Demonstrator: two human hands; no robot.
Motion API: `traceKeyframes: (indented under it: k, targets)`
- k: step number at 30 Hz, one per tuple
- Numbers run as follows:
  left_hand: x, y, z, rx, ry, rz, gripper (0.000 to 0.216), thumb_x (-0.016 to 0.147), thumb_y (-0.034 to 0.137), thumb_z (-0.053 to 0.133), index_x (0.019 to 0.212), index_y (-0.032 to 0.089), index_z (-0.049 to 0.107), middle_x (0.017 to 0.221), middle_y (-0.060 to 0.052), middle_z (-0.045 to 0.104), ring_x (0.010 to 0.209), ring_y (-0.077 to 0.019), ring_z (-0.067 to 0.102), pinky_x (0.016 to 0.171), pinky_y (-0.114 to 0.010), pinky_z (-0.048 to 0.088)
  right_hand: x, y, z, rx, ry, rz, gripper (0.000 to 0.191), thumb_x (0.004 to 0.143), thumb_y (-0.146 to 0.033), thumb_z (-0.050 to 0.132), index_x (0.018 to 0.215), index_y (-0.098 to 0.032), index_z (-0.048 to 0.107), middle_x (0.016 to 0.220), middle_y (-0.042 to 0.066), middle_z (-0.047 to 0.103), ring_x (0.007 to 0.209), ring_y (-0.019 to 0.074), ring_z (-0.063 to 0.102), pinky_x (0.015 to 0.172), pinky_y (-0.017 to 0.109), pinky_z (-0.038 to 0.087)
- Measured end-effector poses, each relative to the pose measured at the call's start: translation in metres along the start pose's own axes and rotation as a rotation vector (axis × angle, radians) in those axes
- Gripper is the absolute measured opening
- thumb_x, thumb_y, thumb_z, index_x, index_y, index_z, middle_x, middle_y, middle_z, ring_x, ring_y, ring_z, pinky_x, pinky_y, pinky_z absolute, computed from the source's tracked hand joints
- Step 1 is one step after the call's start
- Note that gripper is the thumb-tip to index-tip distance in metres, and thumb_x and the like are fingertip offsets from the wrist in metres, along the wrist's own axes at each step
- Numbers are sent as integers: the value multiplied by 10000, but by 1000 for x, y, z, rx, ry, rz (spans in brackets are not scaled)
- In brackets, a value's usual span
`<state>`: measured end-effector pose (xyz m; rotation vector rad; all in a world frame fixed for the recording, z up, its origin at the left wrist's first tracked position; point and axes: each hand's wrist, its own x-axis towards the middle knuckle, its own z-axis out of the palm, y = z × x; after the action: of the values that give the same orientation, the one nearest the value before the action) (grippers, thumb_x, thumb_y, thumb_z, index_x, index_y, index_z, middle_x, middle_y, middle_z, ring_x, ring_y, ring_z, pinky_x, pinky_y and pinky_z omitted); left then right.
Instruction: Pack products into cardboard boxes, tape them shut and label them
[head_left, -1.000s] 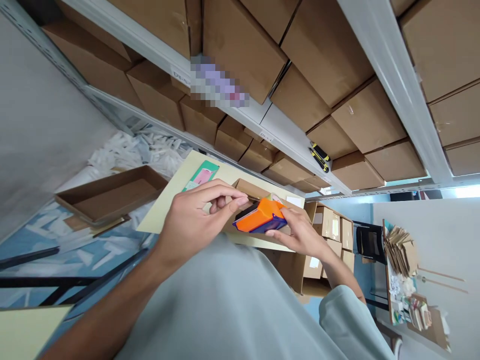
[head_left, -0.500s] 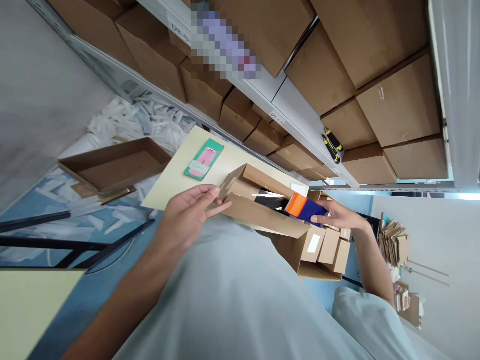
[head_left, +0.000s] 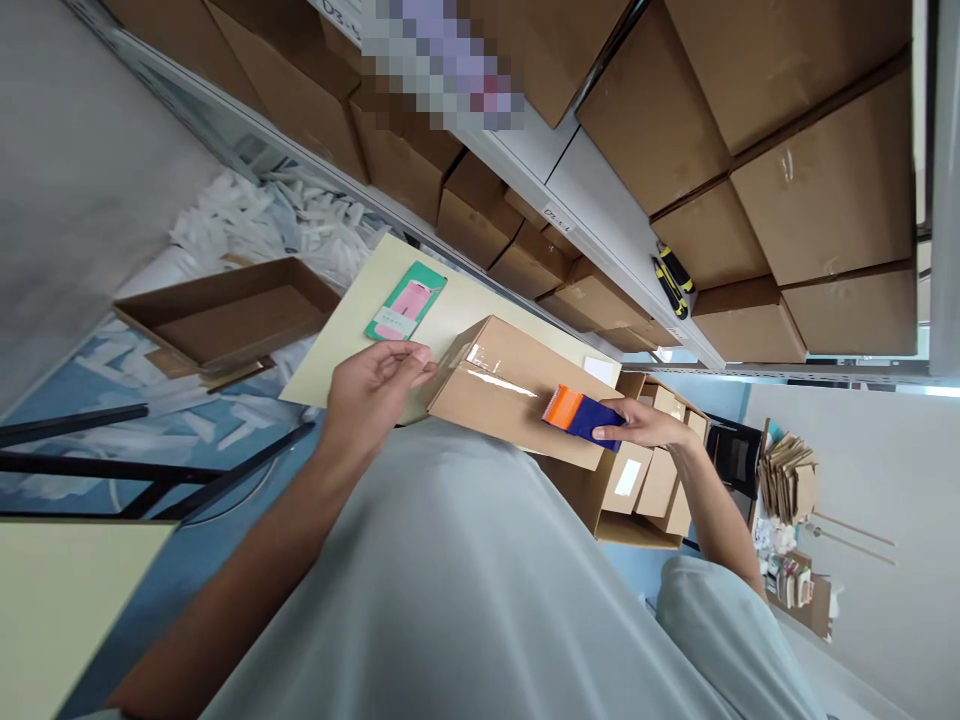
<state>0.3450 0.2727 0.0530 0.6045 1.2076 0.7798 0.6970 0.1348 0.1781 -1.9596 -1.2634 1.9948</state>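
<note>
Fingers of the right hand (head_left: 645, 425) grip an orange-blue tape dispenser (head_left: 580, 412) on the closed brown box (head_left: 510, 385).

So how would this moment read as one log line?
left hand: steadies brown cardboard box | right hand: holds orange-blue tape dispenser on box

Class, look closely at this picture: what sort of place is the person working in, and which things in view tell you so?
Probably a warehouse or packing room. Metal shelving is stacked with plain cardboard cartons, and at a table the right hand runs a tape dispenser along a closed cardboard box that the left hand steadies.
</note>
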Motion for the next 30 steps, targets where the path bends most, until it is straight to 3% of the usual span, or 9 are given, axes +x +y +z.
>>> traceKeyframes:
  k: [6,10,13,18,20,23,25,30]
  targets:
    - [26,-10,7,62,-4,-45,306,736,384,892,912,189,736,830,-23,729,857,-240,779,907,-494,744,3,3,4,-5,5,10,665,888,-808,891,1006,-188,684,878,-11,644,793,154,557,703,276,472]
    - [42,-32,12,243,-16,-76,146,784,326,803,842,206,744,850,-56,787,827,-236,766,865,-401,696,5,3,6,-9,10,6,670,886,-815,884,1014,-190,680,890,-11,633,806,158,555,714,280,474]
    - [45,-42,9,480,-51,95,216,857,431,781,926,227,801,921,-53,824,855,-235,768,885,-366,662,4,2,8,9,12,-3,678,883,-826,877,1016,-193,673,873,-22,604,784,150,533,696,279,458]
    - [38,-29,0,805,-38,428,529,925,549,786,1366,260,826,1170,-51,845,857,-215,756,957,-381,659,3,5,9,-3,15,-11,661,882,-809,887,989,-196,663,855,-29,592,771,145,531,682,277,452]
    - [35,-20,-1,844,-133,541,473,1001,506,686,1378,260,835,1275,-76,834,965,-238,781,1003,-396,663,3,6,10,-15,10,-14,658,881,-810,886,970,-198,662,846,-27,601,764,146,534,664,275,445]
    - [36,-13,0,911,-328,668,447,1042,384,553,1355,275,852,1449,-100,803,1283,-311,755,1175,-472,615,3,9,10,-9,-7,-48,665,888,-822,873,992,-196,674,862,-18,626,778,149,545,668,275,450]
    - [38,-9,0,965,-394,706,454,1039,366,543,1355,274,856,1430,-110,822,1357,-344,720,1247,-523,562,2,10,10,3,-18,-75,671,895,-830,862,1010,-194,678,866,-15,629,788,150,544,679,275,457]
    - [42,0,-3,1002,-368,702,412,1053,453,600,1312,276,868,1161,-115,876,1194,-351,759,1188,-499,578,2,13,10,-28,-4,-96,663,900,-830,856,985,-198,678,818,-29,572,749,144,505,638,275,417]
